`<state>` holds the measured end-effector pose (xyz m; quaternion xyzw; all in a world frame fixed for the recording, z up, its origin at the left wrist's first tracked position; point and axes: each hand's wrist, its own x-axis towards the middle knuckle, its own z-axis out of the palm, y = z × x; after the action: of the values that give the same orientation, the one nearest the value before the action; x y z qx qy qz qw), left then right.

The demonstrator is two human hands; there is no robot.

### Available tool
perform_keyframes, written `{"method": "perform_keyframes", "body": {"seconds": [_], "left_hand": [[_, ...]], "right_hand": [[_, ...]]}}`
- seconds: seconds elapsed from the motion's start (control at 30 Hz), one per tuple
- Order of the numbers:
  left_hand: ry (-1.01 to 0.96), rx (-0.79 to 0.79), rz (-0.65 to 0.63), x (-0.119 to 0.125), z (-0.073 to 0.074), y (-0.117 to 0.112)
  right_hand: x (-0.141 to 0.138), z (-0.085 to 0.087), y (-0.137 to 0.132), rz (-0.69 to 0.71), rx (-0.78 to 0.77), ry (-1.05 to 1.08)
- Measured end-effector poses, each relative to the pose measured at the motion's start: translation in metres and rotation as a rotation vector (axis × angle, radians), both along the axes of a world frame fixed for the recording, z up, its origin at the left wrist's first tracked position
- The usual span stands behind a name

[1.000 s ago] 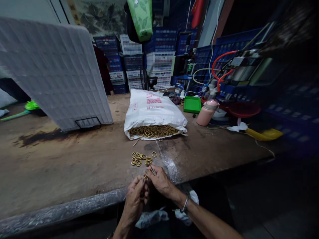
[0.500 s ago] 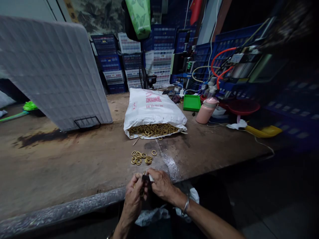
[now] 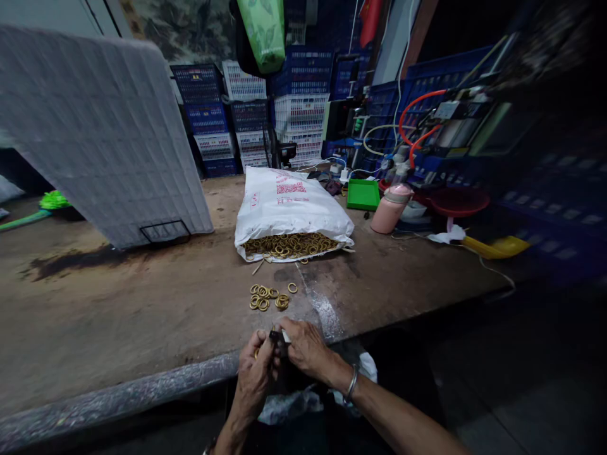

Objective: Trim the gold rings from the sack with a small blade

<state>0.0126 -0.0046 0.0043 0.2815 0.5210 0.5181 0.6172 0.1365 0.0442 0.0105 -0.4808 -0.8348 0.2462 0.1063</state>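
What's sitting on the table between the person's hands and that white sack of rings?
A small cluster of loose gold-coloured rings on the worn table, in the head view.

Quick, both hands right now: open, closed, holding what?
Left hand: closed on a brass ring, mostly hidden.
Right hand: pinched shut on a small dark part; what it is cannot be told.

Shiny brass-coloured metal rings (image 3: 268,297) lie just beyond the hands on a worn, stained, matt wooden bench (image 3: 142,303).
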Motion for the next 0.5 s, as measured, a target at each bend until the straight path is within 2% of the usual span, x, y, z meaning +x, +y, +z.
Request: {"method": "perform_keyframes", "body": {"seconds": [0.13,0.23,0.4,0.5], "left_hand": [[-0.012,0.012,-0.079,0.000,0.006,-0.008],[-0.161,0.016,-0.115,0.003,0.012,-0.012],[-0.292,-0.042,-0.050,0.004,0.010,-0.009],[-0.298,-0.064,-0.010,0.001,0.004,-0.008]], "right_hand": [[0.006,-0.006,0.009,-0.074,0.035,-0.142],[0.013,-0.007,0.024,-0.159,0.082,-0.154],[0.018,-0.005,0.061,-0.398,0.131,-0.128],[0.015,-0.008,0.079,-0.444,0.128,-0.144]]}}
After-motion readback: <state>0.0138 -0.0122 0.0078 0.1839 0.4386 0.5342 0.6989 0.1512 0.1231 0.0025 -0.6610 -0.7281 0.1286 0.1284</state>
